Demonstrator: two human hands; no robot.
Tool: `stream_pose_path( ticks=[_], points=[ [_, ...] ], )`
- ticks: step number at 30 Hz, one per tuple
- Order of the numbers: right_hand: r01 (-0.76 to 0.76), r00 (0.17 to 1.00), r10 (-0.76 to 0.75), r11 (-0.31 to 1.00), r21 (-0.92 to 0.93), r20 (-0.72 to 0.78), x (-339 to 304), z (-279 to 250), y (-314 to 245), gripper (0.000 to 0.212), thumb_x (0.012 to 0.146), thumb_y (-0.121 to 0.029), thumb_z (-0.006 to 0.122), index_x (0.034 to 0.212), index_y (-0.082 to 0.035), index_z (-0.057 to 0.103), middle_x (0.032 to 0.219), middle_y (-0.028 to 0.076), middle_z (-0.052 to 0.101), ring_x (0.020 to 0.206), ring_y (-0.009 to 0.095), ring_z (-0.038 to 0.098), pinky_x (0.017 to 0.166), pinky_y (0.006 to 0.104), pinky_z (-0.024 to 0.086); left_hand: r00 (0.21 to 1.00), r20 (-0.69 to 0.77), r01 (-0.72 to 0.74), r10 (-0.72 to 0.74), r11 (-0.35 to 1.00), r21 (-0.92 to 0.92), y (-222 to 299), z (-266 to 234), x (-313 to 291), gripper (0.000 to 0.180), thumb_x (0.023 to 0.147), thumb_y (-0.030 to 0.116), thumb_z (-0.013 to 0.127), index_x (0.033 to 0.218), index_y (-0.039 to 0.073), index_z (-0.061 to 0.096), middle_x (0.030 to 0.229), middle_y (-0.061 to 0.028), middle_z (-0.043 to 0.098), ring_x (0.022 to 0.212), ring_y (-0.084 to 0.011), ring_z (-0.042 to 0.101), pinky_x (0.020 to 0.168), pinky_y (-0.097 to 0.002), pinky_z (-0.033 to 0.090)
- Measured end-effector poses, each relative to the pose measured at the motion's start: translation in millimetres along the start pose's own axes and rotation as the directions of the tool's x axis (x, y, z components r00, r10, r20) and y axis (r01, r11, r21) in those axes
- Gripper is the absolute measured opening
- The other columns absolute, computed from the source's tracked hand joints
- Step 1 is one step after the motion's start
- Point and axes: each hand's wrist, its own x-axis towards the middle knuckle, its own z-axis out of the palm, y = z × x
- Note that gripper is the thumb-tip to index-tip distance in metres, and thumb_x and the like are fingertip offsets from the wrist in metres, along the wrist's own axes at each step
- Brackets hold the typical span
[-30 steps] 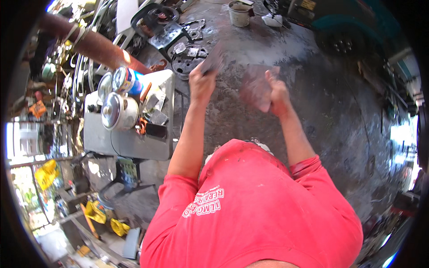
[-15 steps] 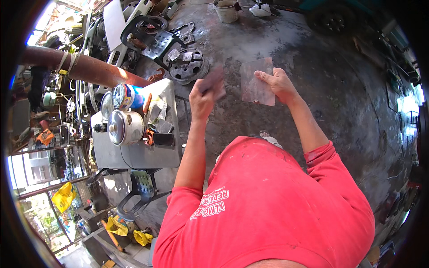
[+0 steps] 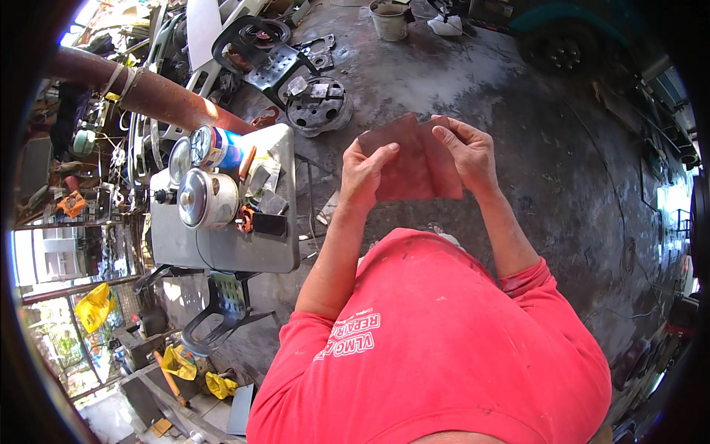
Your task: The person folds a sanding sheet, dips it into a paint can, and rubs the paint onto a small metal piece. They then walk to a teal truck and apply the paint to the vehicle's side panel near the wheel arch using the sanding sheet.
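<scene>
My left hand grips a reddish-brown sandpaper sheet at its left edge, the thumb lying on its face. A second sandpaper sheet of the same colour is pinched along its right side by my right hand, thumb on top. Both sheets are held up in front of my body, side by side, and their inner edges meet or overlap; I cannot tell which lies on top. The fingers behind the sheets are mostly hidden.
On the left a grey table carries a lidded pot, a blue can and small tools. Beyond it lie a wheel rim and a dark chair. A bucket stands far ahead, a vehicle wheel far right.
The two sheets, apart before, are now brought together. The right-hand sheet showed a grey face earlier and now shows reddish brown. My left hand has moved right.
</scene>
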Motion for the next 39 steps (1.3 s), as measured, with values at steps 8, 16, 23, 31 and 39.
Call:
stream_pose_path(
  ticks=[8,16,23,31,39],
  points=[
    [0.155,0.981,-0.121,0.957,-0.245,0.15,-10.6,14.0,-20.0,0.028,0.104,-0.007,0.076,0.13,0.003,0.078,0.102,0.004,0.078,0.097,0.009,0.067,0.088,0.026,0.054,0.954,-0.119,-0.273,0.276,0.961,0.037,7.6,20.1,-12.2,0.026,0.097,0.0,0.078,0.122,0.0,0.071,0.108,-0.0044,0.079,0.097,-0.0101,0.073,0.087,-0.0263,0.059],
    [0.215,0.947,-0.152,0.954,-0.21,0.282,-0.2,16.5,-39.9,0.024,0.103,-0.006,0.077,0.126,0.003,0.08,0.101,0.007,0.08,0.093,0.01,0.069,0.083,0.0276,0.056,0.926,0.047,-0.376,0.374,0.903,0.206,26.5,4.0,-7.3,0.029,0.095,-0.002,0.08,0.123,0.0,0.073,0.107,-0.0031,0.08,0.098,-0.0083,0.072,0.088,-0.0255,0.058],
    [0.108,0.913,-0.047,0.986,-0.129,0.406,8.1,11.3,-57.5,0.021,0.104,-0.007,0.076,0.122,0.004,0.081,0.099,0.005,0.079,0.093,0.007,0.067,0.082,0.0269,0.056,0.928,0.21,-0.358,0.306,0.89,0.284,63.4,1.3,-3.0,0.027,0.095,0.001,0.08,0.121,0.0,0.075,0.102,-0.0015,0.08,0.096,-0.0072,0.071,0.087,-0.026,0.058],
    [-0.194,0.939,0.19,0.981,-0.015,0.286,6.6,4.3,-58.2,0.019,0.103,-0.01,0.08,0.112,0.006,0.083,0.104,0.0,0.079,0.094,0.005,0.067,0.081,0.024,0.056,0.907,0.281,-0.41,0.313,0.804,0.43,86.5,11.7,8.7,0.025,0.094,0.005,0.081,0.116,-0.003,0.074,0.099,-0.0042,0.08,0.091,-0.0082,0.071,0.081,-0.0268,0.058],
    [0.138,0.97,-0.084,0.962,-0.235,0.226,-4.3,1.9,-61.2,0.022,0.097,-0.006,0.083,0.117,0.003,0.083,0.095,0.003,0.075,0.089,0.008,0.064,0.079,0.0248,0.053,0.958,-0.082,-0.262,0.274,0.956,0.136,44.0,21.7,-7.5,0.025,0.097,0.002,0.079,0.12,-0.002,0.071,0.099,-0.0045,0.079,0.087,-0.0095,0.072,0.078,-0.0272,0.059]
  ],
)
